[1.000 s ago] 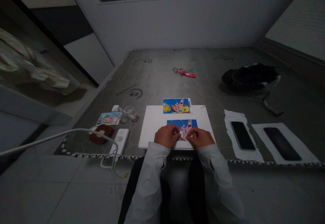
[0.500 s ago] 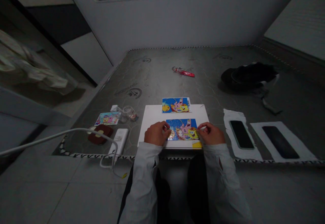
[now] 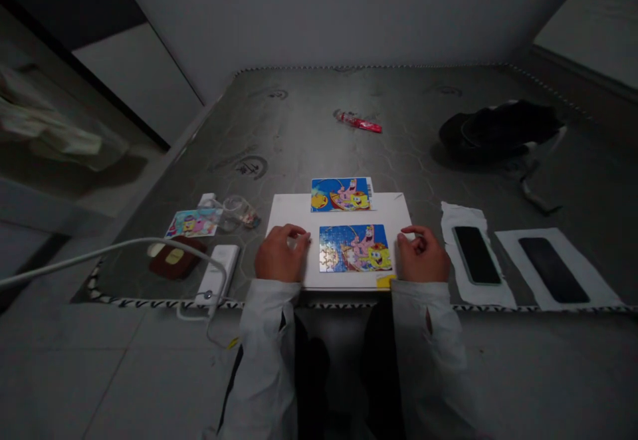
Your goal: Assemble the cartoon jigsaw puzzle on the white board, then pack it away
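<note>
An assembled jigsaw puzzle [image 3: 355,248] with a cartoon picture on blue lies flat on a white box [image 3: 294,214]. Its seams show most clearly at the lower left. Just past its left side, my left hand [image 3: 283,252] rests over the box, thumb and index finger slightly apart. My right hand [image 3: 423,254] sits beyond the puzzle's right side, fingers loosely curled, with a gap between thumb and index finger. Neither hand touches the puzzle, and I see nothing held in them. Behind it, a picture card [image 3: 341,195] with the same scene overlaps the box's far edge.
At left are a cartoon card [image 3: 193,223], a clear plastic container [image 3: 234,213], a brown object [image 3: 174,258] and a white power strip [image 3: 217,274] with a cable. Two phones [image 3: 477,255] lie on paper at right. A black cap [image 3: 498,131] and red packet [image 3: 359,121] lie farther back.
Both hands have come off the puzzle's sides and moved outward, left and right. The puzzle stays flat on the box. The camera view has tipped down a little.
</note>
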The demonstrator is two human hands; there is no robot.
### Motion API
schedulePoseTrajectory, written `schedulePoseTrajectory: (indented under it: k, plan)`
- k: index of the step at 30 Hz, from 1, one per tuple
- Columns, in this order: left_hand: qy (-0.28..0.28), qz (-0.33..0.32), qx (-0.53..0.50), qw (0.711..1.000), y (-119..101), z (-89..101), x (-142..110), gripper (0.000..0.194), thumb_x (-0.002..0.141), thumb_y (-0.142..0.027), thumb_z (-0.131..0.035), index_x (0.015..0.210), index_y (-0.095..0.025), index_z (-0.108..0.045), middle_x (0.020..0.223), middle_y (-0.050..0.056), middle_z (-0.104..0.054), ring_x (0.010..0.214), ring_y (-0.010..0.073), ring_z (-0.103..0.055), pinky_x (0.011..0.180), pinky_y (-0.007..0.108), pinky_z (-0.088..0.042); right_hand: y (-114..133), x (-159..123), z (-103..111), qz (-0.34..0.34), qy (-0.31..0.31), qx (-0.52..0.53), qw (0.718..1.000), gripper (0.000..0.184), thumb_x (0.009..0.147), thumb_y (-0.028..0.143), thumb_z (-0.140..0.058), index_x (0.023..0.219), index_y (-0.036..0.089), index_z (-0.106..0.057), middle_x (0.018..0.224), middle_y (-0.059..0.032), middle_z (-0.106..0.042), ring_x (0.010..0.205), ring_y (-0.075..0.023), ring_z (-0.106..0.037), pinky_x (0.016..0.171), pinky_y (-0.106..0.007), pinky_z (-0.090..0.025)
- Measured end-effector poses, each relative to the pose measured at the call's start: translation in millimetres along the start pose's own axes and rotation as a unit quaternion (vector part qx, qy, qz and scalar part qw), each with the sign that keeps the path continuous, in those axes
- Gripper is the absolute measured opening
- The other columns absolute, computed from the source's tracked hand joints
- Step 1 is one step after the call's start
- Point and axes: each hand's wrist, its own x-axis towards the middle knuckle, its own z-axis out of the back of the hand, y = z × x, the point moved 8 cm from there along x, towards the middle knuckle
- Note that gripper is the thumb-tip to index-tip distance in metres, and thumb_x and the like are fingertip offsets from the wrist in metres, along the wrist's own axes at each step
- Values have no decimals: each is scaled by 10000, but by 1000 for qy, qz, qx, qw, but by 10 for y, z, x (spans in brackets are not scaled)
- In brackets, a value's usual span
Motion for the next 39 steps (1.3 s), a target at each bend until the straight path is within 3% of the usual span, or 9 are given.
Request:
schedulePoseTrajectory:
  k: [5, 11, 17, 25, 29, 34, 39]
  plan:
    - [-16, 49, 9, 999, 202, 6, 51, 229, 833, -439, -607, 941, -262, -705, 1014, 17, -686, 906, 181, -628, 793, 297, -462, 5, -15, -41, -9, -16, -7, 1000, 203, 782, 350, -555, 895, 210, -649, 522, 61, -461, 507, -122, -459, 573, -236, -366]
    - [53, 40, 14, 998, 154, -29, -11, 275, 749, -457, -719, 948, -269, -705, 956, -3, -705, 836, 168, -630, 798, 301, -491, -18, -26, -83, -17, -24, -21, 999, 167, 768, 316, -571, 856, 206, -660, 507, 67, -447, 494, -109, -447, 573, -229, -361]
    - [61, 54, 26, 996, 150, -17, -27, 179, 764, -353, -711, 911, -254, -736, 953, 23, -718, 846, 183, -634, 808, 311, -499, -13, -28, -95, -7, -38, -34, 999, 158, 745, 301, -589, 830, 201, -676, 499, 80, -437, 481, -102, -441, 561, -228, -349]
    - [66, 64, 15, 996, 127, -73, -28, 100, 763, -304, -689, 846, -254, -717, 880, -5, -727, 775, 175, -634, 688, 274, -439, -32, -24, -113, 1, -36, -23, 999, 132, 738, 260, -588, 821, 216, -680, 489, 80, -436, 474, -102, -440, 557, -232, -343]
    - [65, 43, -6, 997, 72, -88, -53, 66, 775, -287, -669, 820, -249, -698, 836, -24, -732, 722, 156, -627, 652, 254, -405, -61, -18, -131, 9, -28, -15, 999, 142, 739, 262, -580, 834, 217, -675, 496, 75, -442, 490, -112, -456, 560, -235, -343]
    - [58, 1, -53, 997, 37, -88, -102, 264, 810, -235, -605, 1055, -272, -693, 925, -16, -729, 671, 127, -605, 641, 237, -411, -52, -19, -96, 19, -25, 4, 1000, 148, 735, 273, -573, 826, 212, -673, 498, 70, -448, 494, -117, -463, 564, -240, -346]
    - [72, -14, -144, 987, -97, -159, -170, 209, 818, -283, -595, 962, -247, -742, 910, -5, -737, 646, 115, -606, 673, 237, -457, 114, -81, -103, 66, 7, 28, 997, 144, 742, 283, -563, 812, 216, -669, 506, 70, -453, 500, -113, -469, 583, -238, -352]
